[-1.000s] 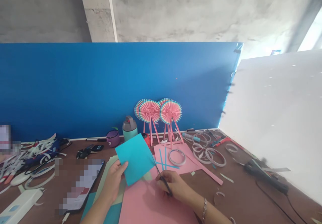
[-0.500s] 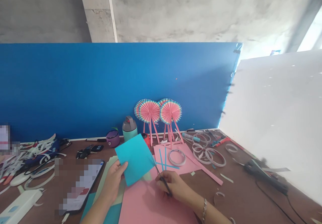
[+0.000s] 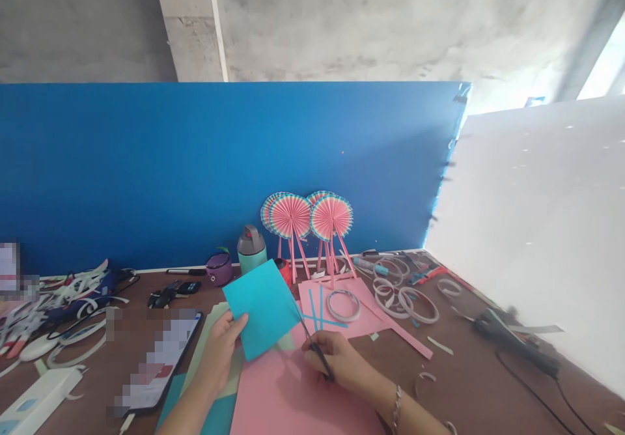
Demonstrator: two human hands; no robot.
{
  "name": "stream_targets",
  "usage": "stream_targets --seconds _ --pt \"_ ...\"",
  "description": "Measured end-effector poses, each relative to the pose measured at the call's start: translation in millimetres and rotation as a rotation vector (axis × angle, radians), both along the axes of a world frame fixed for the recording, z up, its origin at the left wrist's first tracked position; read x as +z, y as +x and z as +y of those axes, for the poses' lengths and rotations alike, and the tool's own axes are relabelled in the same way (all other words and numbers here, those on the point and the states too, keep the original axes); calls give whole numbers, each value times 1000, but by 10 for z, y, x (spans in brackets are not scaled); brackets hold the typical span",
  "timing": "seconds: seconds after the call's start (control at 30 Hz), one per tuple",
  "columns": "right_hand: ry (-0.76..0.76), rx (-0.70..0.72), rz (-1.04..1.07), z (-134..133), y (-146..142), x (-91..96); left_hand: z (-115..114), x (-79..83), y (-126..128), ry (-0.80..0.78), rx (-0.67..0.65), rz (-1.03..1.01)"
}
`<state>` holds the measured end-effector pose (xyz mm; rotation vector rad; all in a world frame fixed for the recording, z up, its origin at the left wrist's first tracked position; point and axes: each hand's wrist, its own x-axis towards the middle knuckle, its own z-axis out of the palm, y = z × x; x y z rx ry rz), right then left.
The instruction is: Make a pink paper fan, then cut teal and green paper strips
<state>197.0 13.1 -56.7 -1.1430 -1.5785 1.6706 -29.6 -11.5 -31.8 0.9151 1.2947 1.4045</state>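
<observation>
A square sheet of bright blue paper [image 3: 263,311] is pinched at its left edge by my left hand [image 3: 223,344], thumb on top. My right hand [image 3: 334,360] is closed around the dark handles of a pair of scissors [image 3: 319,357]. The scissors' blades lie along the right edge of the blue paper; whether they cut into it I cannot tell. Beneath both hands lies a large pink sheet [image 3: 293,396], with pale green paper [image 3: 212,324] and teal paper [image 3: 219,419] at its left.
Pink folded-paper fans [image 3: 332,219] stand at the back beside a grey-topped bottle [image 3: 252,252] and a purple pot [image 3: 219,269]. Tape rolls [image 3: 418,306] lie right, near a black glue gun [image 3: 517,344]. A phone [image 3: 161,370] and power strip [image 3: 41,399] are left.
</observation>
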Motion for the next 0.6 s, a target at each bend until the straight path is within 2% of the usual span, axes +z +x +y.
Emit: stream_targets --seconds 0.6 --pt "11 -5 -12 3 -6 -19 -6 -6 -3 -19 5 24"
